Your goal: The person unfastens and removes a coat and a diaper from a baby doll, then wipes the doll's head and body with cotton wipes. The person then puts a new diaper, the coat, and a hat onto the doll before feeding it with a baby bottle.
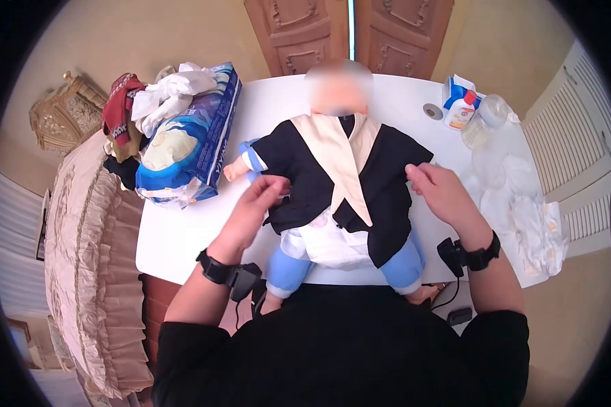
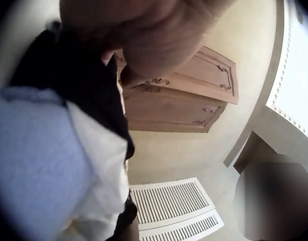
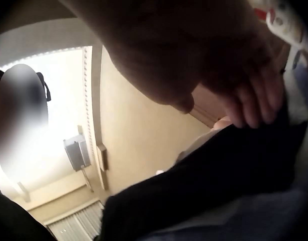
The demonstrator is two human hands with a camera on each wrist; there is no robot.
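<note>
A doll (image 1: 339, 102) lies face up on the white table, its head away from the person. Over its blue clothing (image 1: 288, 271) is a black garment (image 1: 394, 163) with crossed cream lapels (image 1: 319, 139). White material (image 1: 332, 245) covers its lower middle. At the garment's left side, the left hand (image 1: 254, 207) has bent fingers pinching the black cloth (image 2: 68, 75); its fingertips are partly hidden in the left wrist view. The right hand (image 1: 445, 193) is at the opposite side edge. In the right wrist view, its fingers (image 3: 251, 103) rest on the black cloth, with the thumb apart.
A blue diaper package (image 1: 214, 136) with clothes (image 1: 122, 112) and white cloth on top stands on the table's left. Toward the right back are a red-capped bottle (image 1: 461, 112), a grey roll (image 1: 432, 111) and clear plastic (image 1: 516, 183). A ruffled bed (image 1: 95, 271) stands left.
</note>
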